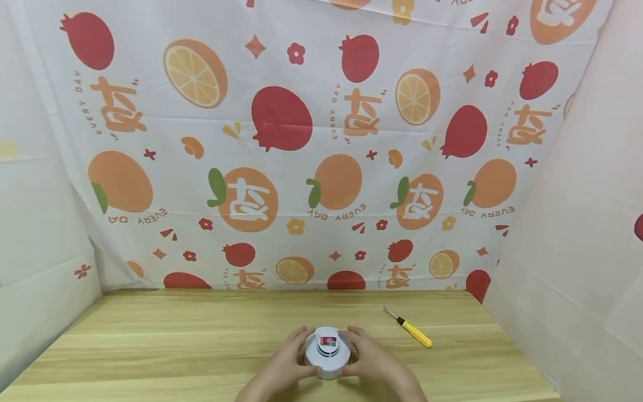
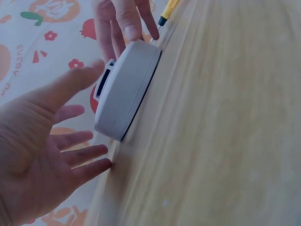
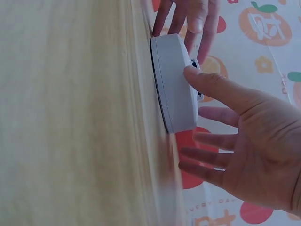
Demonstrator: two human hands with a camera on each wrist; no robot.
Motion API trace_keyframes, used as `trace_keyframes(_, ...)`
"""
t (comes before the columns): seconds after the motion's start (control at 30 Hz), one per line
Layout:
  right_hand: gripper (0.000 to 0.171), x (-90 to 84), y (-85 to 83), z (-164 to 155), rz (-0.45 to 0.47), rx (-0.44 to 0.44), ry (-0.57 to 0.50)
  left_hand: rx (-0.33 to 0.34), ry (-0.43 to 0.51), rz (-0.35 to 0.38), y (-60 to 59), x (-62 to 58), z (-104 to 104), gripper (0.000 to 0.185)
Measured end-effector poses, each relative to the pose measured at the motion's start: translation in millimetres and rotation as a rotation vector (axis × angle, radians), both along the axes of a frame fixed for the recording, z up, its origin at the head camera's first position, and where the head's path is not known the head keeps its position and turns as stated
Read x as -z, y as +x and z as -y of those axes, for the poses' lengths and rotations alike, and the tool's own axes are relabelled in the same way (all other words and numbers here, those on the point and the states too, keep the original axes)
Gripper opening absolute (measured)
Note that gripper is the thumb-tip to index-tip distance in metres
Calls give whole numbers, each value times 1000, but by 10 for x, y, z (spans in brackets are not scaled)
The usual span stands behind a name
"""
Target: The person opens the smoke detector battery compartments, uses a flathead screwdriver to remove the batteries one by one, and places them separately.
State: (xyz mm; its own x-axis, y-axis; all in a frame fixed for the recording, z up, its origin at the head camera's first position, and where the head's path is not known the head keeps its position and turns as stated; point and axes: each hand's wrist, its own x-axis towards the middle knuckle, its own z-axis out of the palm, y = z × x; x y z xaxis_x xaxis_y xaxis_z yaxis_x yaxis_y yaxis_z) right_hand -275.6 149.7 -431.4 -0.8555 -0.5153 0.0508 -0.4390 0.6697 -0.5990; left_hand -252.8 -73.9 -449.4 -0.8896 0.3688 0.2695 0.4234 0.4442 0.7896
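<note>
A white round smoke detector (image 1: pixel 327 362) with a red label and dark slots on its raised top lies on the wooden table. My left hand (image 1: pixel 293 360) is at its left side, fingers spread and fairly straight, the thumb tip by its near edge. In the left wrist view a gap shows between those fingers and the detector's side (image 2: pixel 124 94). On the other side is my right hand (image 1: pixel 370 360), its fingers likewise spread. The right wrist view has the right thumb overlapping the detector's casing (image 3: pixel 174 84), with the other fingers apart from it.
A screwdriver (image 1: pixel 414 333) with a yellow handle lies on the table (image 1: pixel 201 335) to the right, beyond my right hand. A fruit-printed white cloth (image 1: pixel 311 251) hangs behind the table's back edge, and pale cloth walls flank both sides.
</note>
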Motion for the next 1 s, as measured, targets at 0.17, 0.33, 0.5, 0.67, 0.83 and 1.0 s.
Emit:
trace_keyframes(0.17,70,68,-34,-28,29,-17,-75,57,20,16,-1,24,-23,76)
trace_keyframes(0.33,67,110,-54,-33,53,-15,-129,84,47,30,-12,53,-38,73)
trace_keyframes(0.5,66,136,-83,-27,56,-29,-186,47,62,6,-31,90,-55,68)
trace_keyframes(0.67,63,145,-107,-17,85,-31,-232,-5,49,-25,-50,111,-59,68)
trace_keyframes(0.83,63,150,-108,-13,107,-36,-260,-34,40,-25,-44,103,-58,66)
trace_keyframes(1.0,63,168,-116,-22,142,-43,-314,-28,84,1,-50,98,-65,63)
